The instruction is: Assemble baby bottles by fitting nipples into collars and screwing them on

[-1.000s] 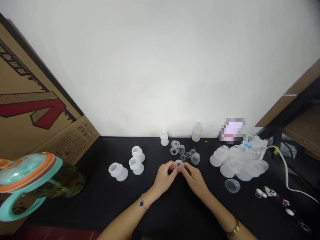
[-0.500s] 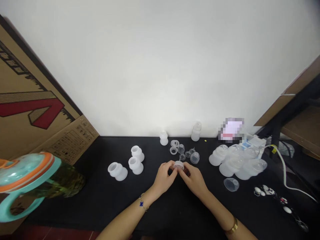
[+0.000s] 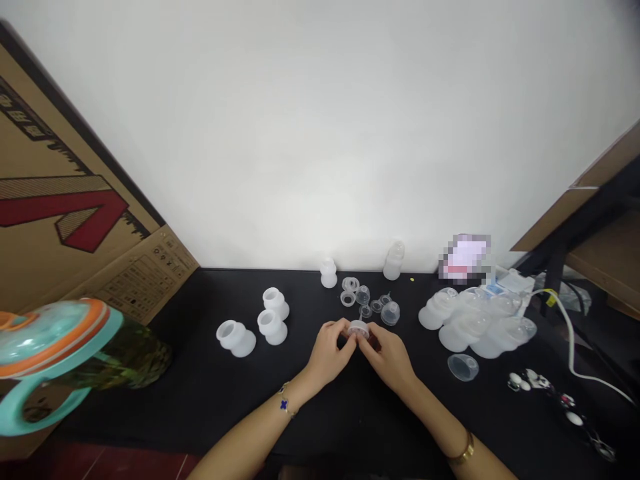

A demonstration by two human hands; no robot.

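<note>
My left hand (image 3: 329, 351) and my right hand (image 3: 390, 355) meet in front of me, fingers closed around the edge of a white baby bottle ring (image 3: 359, 327). A clear teat tip seems to stick up from its middle. Just beyond my fingers lie loose clear teats (image 3: 363, 295), white rings (image 3: 347, 299) and a clear cap (image 3: 390, 313). To the left stand several open white bottle bodies (image 3: 273, 327). Another small white bottle body (image 3: 328, 273) is by the wall, and an assembled bottle (image 3: 394, 261) leans near it.
Several capped bottles (image 3: 467, 323) cluster on the right, with a clear dome cap (image 3: 463, 367) in front. Behind is a blurred screen (image 3: 465, 258). A white cable (image 3: 570, 353) and beaded strap (image 3: 565, 400) lie far right. A large teal-lidded jug (image 3: 55, 363) and cardboard box (image 3: 75, 207) stand left.
The camera view has shifted very slightly. Both hands keep nearly the same hold on the bottle ring, and nothing on the table has visibly moved.
</note>
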